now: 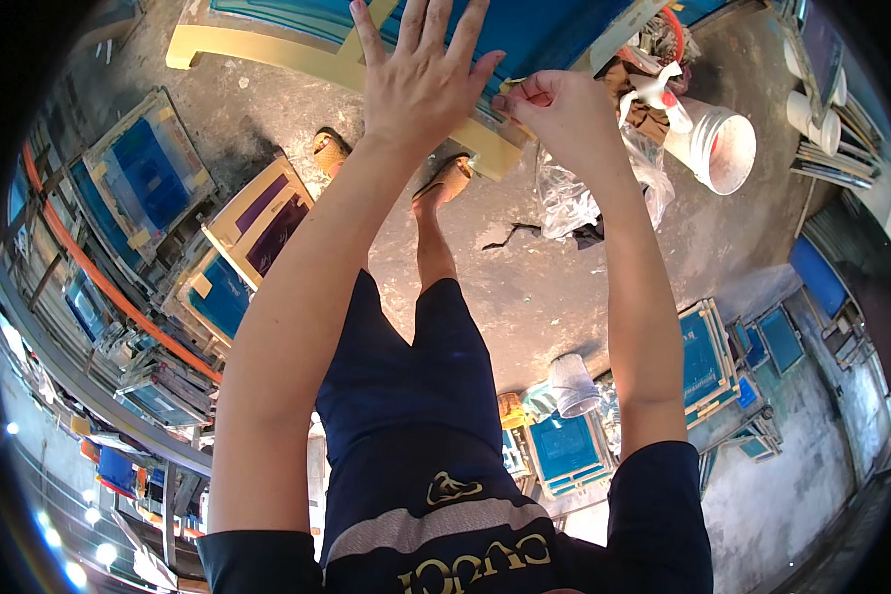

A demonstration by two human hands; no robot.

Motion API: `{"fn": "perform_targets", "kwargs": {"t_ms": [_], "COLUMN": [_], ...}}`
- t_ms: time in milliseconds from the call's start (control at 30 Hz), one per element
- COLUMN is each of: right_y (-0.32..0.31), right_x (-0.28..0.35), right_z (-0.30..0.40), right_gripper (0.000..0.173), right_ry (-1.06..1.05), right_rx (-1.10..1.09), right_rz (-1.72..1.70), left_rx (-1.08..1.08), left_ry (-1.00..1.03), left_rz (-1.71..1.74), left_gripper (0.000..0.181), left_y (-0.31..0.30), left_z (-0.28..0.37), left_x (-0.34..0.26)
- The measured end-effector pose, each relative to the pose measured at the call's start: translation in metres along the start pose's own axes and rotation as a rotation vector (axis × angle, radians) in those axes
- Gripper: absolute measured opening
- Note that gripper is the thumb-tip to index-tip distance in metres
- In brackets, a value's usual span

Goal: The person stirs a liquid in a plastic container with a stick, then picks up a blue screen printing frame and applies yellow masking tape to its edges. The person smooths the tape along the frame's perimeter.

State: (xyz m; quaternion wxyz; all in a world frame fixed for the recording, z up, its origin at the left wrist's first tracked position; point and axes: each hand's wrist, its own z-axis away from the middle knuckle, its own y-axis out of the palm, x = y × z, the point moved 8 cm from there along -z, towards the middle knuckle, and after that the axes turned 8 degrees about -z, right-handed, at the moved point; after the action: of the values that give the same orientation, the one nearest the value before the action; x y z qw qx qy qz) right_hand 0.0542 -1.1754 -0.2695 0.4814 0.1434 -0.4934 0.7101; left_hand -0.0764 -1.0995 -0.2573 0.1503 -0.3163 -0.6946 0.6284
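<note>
A screen-printing frame with blue mesh stands before me at the top of the view, its upper part cut off. Cream-coloured adhesive tape runs along its near edge, and another strip crosses the mesh. My left hand lies palm down against the frame, fingers spread, holding nothing. To its right, my right hand pinches a small piece of yellowish tape between thumb and fingertips, close to the mesh. The fingers partly hide this piece.
Several screen frames lean at left beside an orange pipe. At right are a white bucket on its side, clear plastic bags and crumpled cloths. More blue screens stand behind me. My sandalled feet are on the concrete floor.
</note>
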Motion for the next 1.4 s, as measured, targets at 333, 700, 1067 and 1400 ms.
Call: {"fn": "perform_targets", "kwargs": {"t_ms": [333, 700, 1067, 1400], "right_y": [-0.005, 0.000, -0.005, -0.012], "right_x": [-0.011, -0.034, -0.041, -0.021], "right_z": [0.002, 0.020, 0.023, 0.013], "right_gripper": [0.026, 0.022, 0.031, 0.043], "right_ry": [0.009, 0.086, 0.038, -0.086], "right_rx": [0.012, -0.081, 0.034, -0.008], "right_rz": [-0.114, -0.437, -0.553, -0.103], "left_rx": [0.052, 0.022, 0.041, 0.131], "left_ry": [0.000, 0.013, 0.020, 0.027], "left_rz": [0.003, -0.037, -0.053, 0.204], "left_gripper": [0.060, 0.060, 0.060, 0.085], "left_y": [0.003, 0.003, 0.004, -0.020], "left_z": [0.001, 0.002, 0.003, 0.005], "left_x": [0.000, -0.001, -0.002, 0.002]}}
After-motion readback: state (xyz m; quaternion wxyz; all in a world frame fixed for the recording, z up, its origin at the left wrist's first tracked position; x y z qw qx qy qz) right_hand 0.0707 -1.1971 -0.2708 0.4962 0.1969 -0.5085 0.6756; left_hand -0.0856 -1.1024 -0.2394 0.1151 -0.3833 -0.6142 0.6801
